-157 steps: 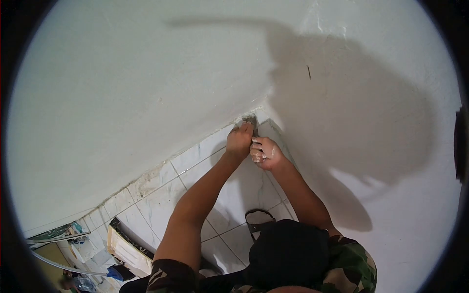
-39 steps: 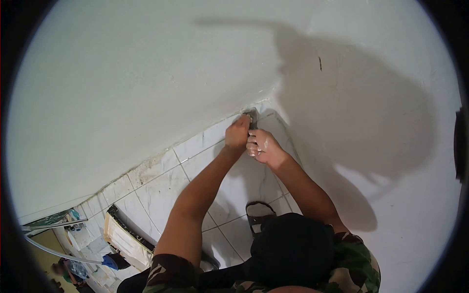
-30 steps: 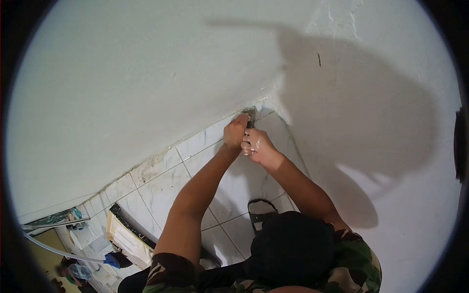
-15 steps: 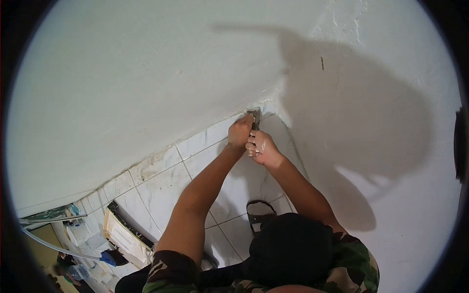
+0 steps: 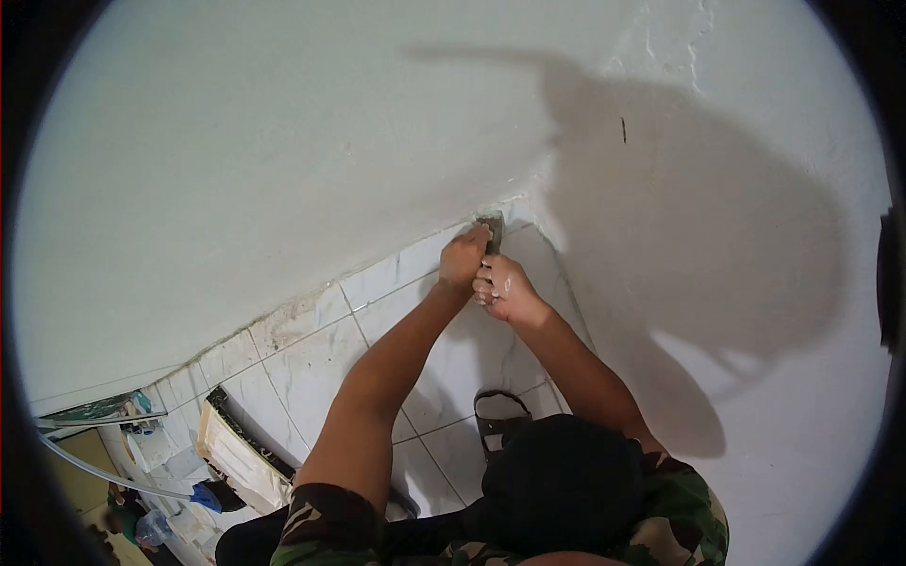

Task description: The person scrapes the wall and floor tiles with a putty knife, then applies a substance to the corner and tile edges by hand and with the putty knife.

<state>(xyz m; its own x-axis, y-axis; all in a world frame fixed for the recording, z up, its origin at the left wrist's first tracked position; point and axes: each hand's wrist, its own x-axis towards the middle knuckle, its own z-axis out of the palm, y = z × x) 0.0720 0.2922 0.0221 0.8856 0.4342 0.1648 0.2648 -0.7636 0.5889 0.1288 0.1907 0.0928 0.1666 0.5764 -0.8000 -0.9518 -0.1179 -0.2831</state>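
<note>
A putty knife [image 5: 495,236] with a grey blade rests near the corner, its front edge close to the seam between the tiled floor [image 5: 326,354] and the left wall [image 5: 274,179]. My right hand [image 5: 508,289], smeared with white paste on the fingers and back, is wrapped around its handle and hides most of it. Against the blade press the fingers of my left hand [image 5: 462,259], also smudged white at the tips. Both hands are close together, the left slightly ahead of the right.
The right wall [image 5: 755,396] carries my large shadow. My sandal [image 5: 500,415] stands on the tiles below the hands. At lower left lie a pale, dark-edged panel [image 5: 245,453] and a blue brush head [image 5: 215,496]. Another person [image 5: 127,519] appears farther off.
The putty knife and both hands sit a few pixels lower, and the view has shifted slightly. Both hands keep the same hold.
</note>
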